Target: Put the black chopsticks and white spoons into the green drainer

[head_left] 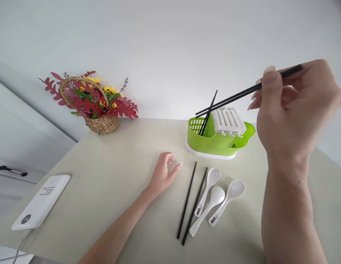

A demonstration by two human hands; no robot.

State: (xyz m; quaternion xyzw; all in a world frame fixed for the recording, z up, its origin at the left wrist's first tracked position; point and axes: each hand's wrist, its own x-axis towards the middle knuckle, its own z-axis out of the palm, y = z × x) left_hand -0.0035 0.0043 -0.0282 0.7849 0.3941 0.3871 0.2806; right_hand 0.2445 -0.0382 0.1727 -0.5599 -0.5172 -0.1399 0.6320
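My right hand is closed around a pair of black chopsticks, raised at the right with their tips slanting left over a green utensil holder. Two other black chopsticks lean inside the holder's left compartment, and a white slotted rack covers its middle. Resting on the table, my left hand has its fingers loosely curled and apart, holding nothing. To its right lie two more black chopsticks, side by side, and three white spoons with printed handles on two of them.
A wicker basket of red leaves and yellow flowers stands at the back left. On the left edge of the table lies a white device with a cable. White drawers with a black handle are beyond it. A wall rises behind.
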